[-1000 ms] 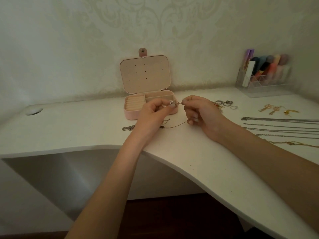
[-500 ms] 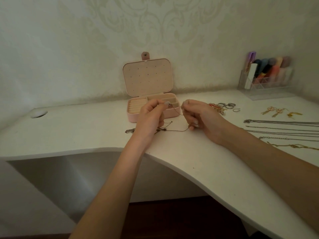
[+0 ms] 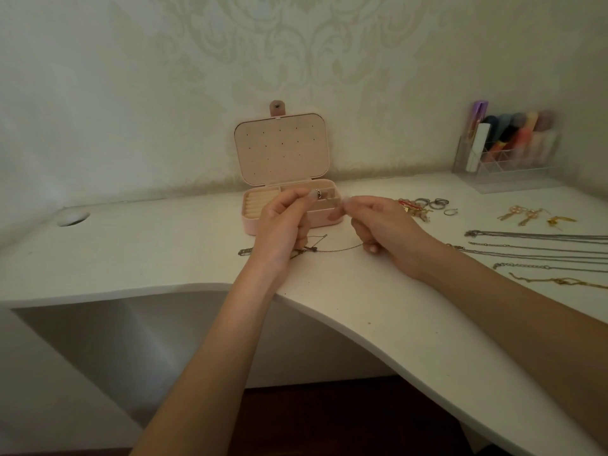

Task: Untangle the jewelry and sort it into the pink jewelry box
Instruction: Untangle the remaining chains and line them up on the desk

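While the pink jewelry box sits open behind, both hands pinch one thin chain. Left hand and right hand each hold a tight fingertip grip, chain drooping to the surface.

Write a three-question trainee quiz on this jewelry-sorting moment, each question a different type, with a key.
1. True or false: the pink jewelry box on the white desk stands open.
2. Multiple choice: the left hand pinches a
A. ring on a thin chain
B. gold earring
C. lipstick
3. Fill in: the long silver chains lie to the ___ of the right hand.

Key:
1. True; the lid is upright.
2. A; the ring sits at the fingers, and the thin chain runs to the right hand, which pinches it too.
3. Right.
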Tool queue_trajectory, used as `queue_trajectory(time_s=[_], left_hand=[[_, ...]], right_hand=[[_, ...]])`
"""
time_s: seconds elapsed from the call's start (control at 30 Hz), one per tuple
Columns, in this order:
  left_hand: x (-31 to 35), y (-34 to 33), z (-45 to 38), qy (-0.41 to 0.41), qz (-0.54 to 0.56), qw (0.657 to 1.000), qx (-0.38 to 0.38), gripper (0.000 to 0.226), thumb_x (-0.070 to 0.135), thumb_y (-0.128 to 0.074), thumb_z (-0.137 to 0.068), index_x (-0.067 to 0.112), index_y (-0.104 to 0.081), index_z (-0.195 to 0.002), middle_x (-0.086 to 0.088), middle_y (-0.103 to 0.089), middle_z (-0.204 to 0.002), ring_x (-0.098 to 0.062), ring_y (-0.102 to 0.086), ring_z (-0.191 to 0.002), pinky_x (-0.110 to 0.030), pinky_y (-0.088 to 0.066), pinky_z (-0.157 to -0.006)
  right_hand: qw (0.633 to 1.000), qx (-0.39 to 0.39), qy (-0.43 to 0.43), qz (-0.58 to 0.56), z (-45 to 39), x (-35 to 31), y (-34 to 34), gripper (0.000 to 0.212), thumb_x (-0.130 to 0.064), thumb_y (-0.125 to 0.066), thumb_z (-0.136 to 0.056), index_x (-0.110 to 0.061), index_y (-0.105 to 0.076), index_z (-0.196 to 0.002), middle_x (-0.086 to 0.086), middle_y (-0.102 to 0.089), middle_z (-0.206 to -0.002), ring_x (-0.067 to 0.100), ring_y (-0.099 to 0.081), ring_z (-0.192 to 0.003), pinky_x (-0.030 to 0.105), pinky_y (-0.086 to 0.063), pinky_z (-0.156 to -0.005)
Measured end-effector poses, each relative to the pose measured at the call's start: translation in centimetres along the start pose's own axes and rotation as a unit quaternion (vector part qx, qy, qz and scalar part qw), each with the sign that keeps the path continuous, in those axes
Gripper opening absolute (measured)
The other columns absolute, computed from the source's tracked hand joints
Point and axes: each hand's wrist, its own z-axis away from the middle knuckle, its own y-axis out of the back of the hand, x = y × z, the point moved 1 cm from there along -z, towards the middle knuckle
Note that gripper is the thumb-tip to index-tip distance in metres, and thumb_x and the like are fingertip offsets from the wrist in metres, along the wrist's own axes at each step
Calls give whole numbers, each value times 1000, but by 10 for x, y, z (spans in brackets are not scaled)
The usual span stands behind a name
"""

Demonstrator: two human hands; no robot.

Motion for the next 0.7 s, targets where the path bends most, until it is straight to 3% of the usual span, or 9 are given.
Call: queue_trajectory(time_s=[0.17,0.27,0.4,0.57,0.7], left_hand=[[1,1,1,-9,-8,1000,10,15,16,-56,-92,17,-69,-86,8,-33,-44,-8,-22,-44,-18,-17,-38],[1,0,1,-8,-18,1000,12,13,18,-58,-91,17,-68,-83,9,-34,-44,-6,-24,-41,-16,-19,-37],[0,0,1,-12,-35,999,13,17,24,-61,-90,18,-67,-75,5,-30,-48,-5,-22,-40,-15,-19,-36],[1,-1,1,-9,-31,999,10,19,22,-59,-91,18,-66,-73,6,-30,-47,-4,-22,-39,-15,-19,-36],[1,1,0,-6,-4,1000,21,24,22,-58,-92,17,-68,-70,5,-30,-48,-6,-20,-42,-17,-17,-37]], right_hand=[[999,22,19,-20,1,-2,2,18,-31,-61,-89,-18,-69,-81,-16,-42,-42,9,-22,-49,20,-25,-46],[997,54,12,-57,-2,1,4,18,-34,-66,-85,-21,-71,-75,-6,-38,-53,9,-21,-49,17,-26,-44],[990,111,-8,-83,-5,2,9,28,-37,-63,-88,-21,-65,-65,-7,-27,-52,6,-24,-47,18,-27,-45],[984,138,-5,-112,-8,2,9,42,-38,-60,-90,-21,-46,-55,-12,-38,-47,3,-33,-45,20,-30,-53],[975,140,-4,-173,-8,1,11,51,-35,-58,-91,-22,-42,-45,-2,-47,-60,9,-39,-57,21,-37,-62]])
